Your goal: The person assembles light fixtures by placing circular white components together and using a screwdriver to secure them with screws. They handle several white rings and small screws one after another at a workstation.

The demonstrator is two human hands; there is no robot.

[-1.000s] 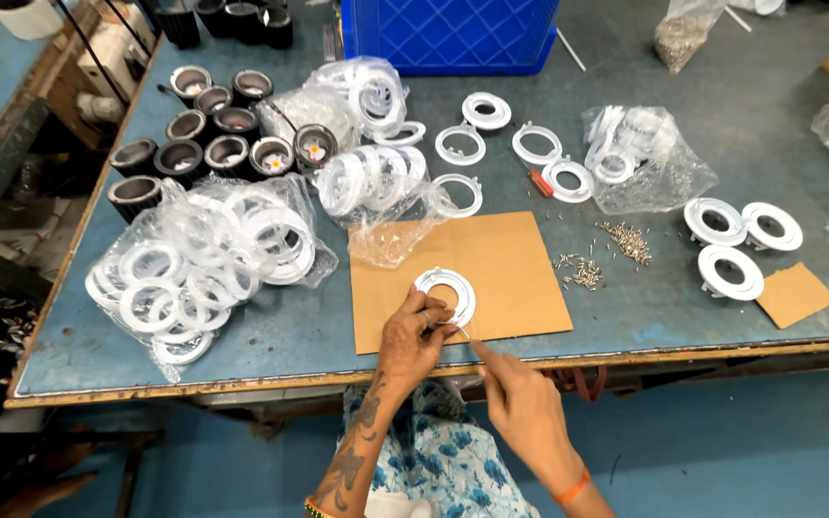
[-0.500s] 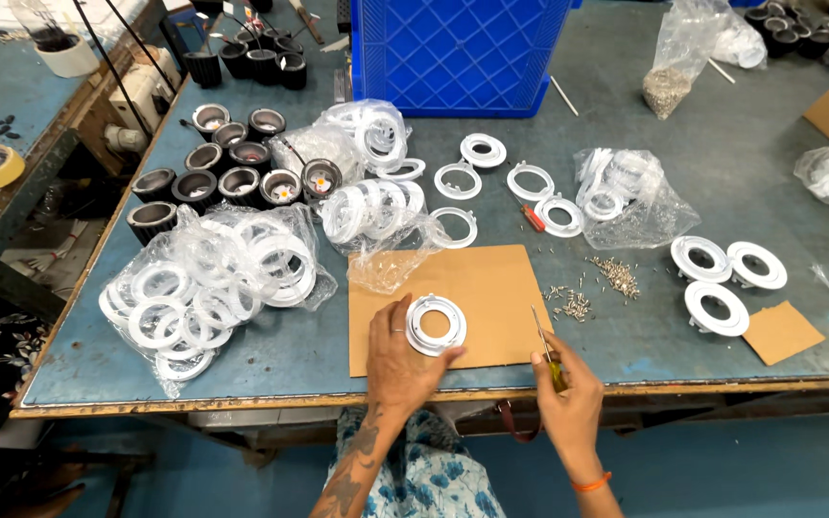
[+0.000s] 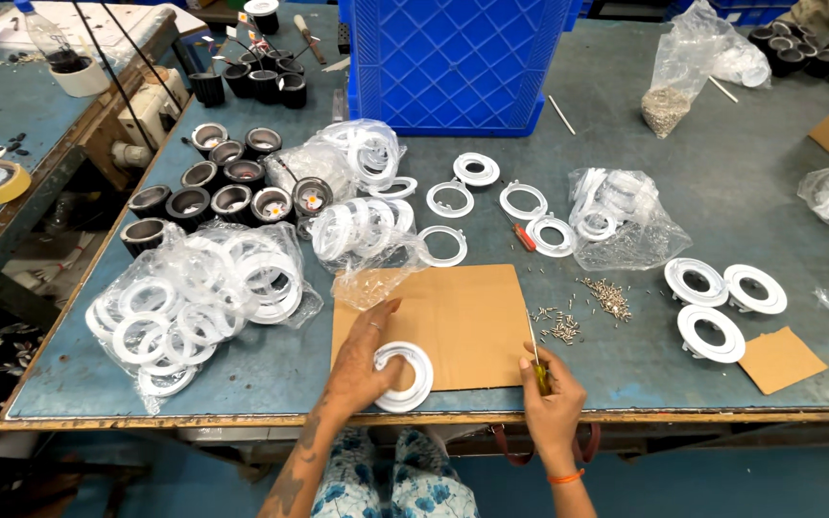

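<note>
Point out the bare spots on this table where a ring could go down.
Bare: the cardboard between the left hand and the screwdriver in the right hand; the tabletop right of the blue crate. Crowded: the left, with bagged rings and black housings.

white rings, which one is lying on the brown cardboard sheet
The white ring under the left hand, at the cardboard sheet's near edge; the other loose rings lie on the bare table.

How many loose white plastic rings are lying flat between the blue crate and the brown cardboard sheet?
5: one near the crate, one below it, one further right, one beside the clear bag, one by the cardboard's top edge. Bagged rings may hide more.
</note>
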